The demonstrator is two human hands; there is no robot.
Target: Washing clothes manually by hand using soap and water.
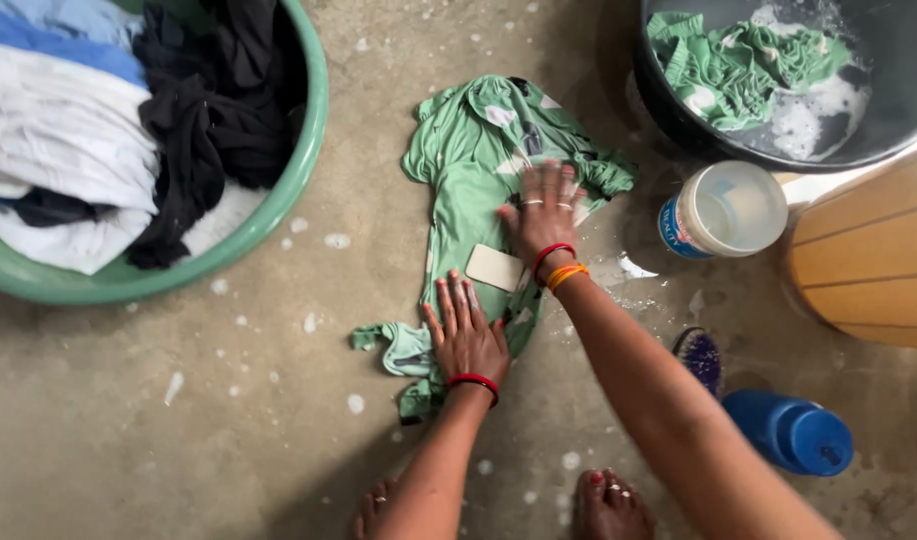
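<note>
Wet green cotton garment (478, 170): spread flat on concrete floor (228, 400); likely limp, heavy, slippery with suds; best gripped at bunched edges. Left hand (466, 335), right hand (545, 215): open, palms pressing cloth. Pale rectangular soap bar (494, 268) lies between them

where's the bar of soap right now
In the head view, the pale soap bar lies on the green garment spread on the floor, between the left hand and right hand, beside the right wrist.
</note>
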